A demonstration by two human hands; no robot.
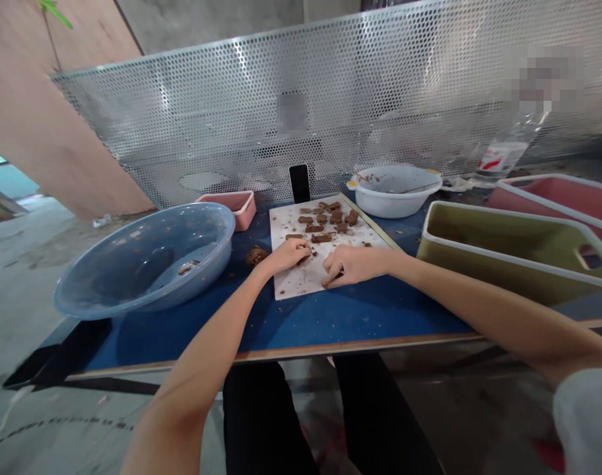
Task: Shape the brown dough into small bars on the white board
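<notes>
Watching the head feed: both hands are down on the white board (291, 287), which lies on the blue tabletop (301, 324). Brown pieces (335, 216) are where the work is: a loose group on the board's far half, some just beside each other, some apart, with crumbs scattered around. Left hand (291, 254) is at the board's left side, fingers bent and bunched together over a brown lump (304, 260); I can't tell if they pinch it or only rest on it. Right hand (355, 264) is curled low near the board's near half, a fingertip down at the surface; its grip is hidden, so I can't tell if anything is pinched under there. My read on the step: hand-working small bits on the near half, nothing lifted. Next move calls for light fingertip pressure and keeping knuckles off the far group, since the pieces look crumbly to me. Brown clump (256, 255) sits just left of the board, on the table. Blue basin (133, 254) is left of that, white tub (387, 206) and green bin (499, 257) to the right, phone (300, 183) propped upright behind.
</notes>
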